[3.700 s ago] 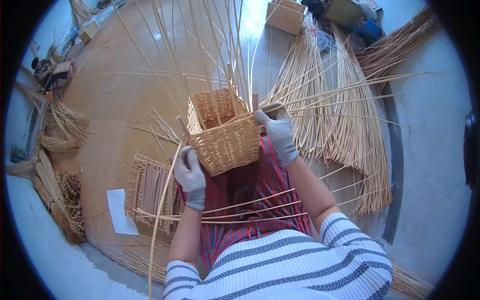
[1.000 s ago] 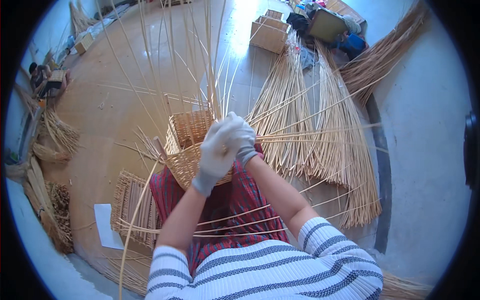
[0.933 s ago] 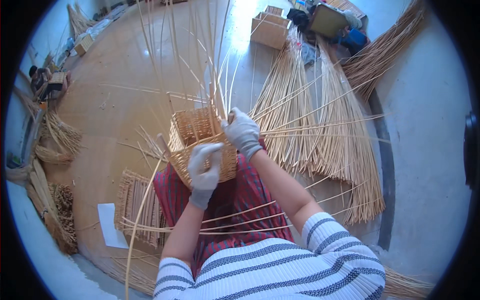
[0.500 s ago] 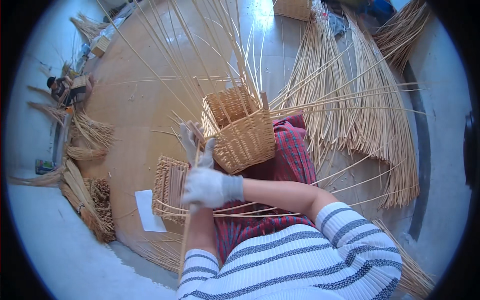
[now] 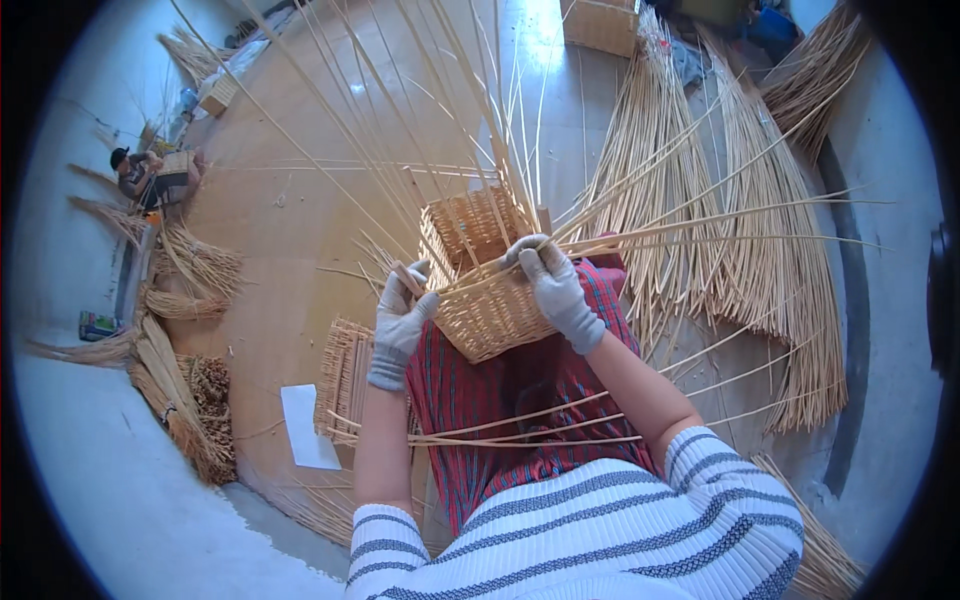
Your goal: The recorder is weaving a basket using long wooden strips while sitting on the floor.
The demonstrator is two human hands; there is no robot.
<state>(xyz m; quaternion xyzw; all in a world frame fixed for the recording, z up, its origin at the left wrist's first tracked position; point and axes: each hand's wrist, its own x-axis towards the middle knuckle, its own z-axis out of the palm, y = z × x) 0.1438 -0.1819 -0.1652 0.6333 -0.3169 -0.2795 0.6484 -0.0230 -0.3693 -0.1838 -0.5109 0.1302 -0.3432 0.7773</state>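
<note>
A partly woven wicker basket [image 5: 490,318] rests on my lap, tilted, its open top away from me. Long pale rods fan out from its far and right sides. At its near left corner, my gloved left hand [image 5: 402,325] is closed around the rim beside a short flat corner stake [image 5: 408,278]. My gloved right hand [image 5: 556,292] pinches a wicker strand at the top edge of the near wall, towards the right corner. A thin strand runs along that edge between the hands. Another upright stake [image 5: 545,220] stands at the right corner.
Left of my lap lie a flat woven panel [image 5: 345,375] and white paper [image 5: 308,427]. Large rod bundles [image 5: 740,240] spread over the floor at right. Loose rods cross my plaid lap cloth [image 5: 470,385]. Another person [image 5: 145,175] sits at far left beside more bundles.
My right hand has moved from over my left wrist, up and right, to the basket's near rim. The left hand stays at the left corner. The whole view has shifted slightly.
</note>
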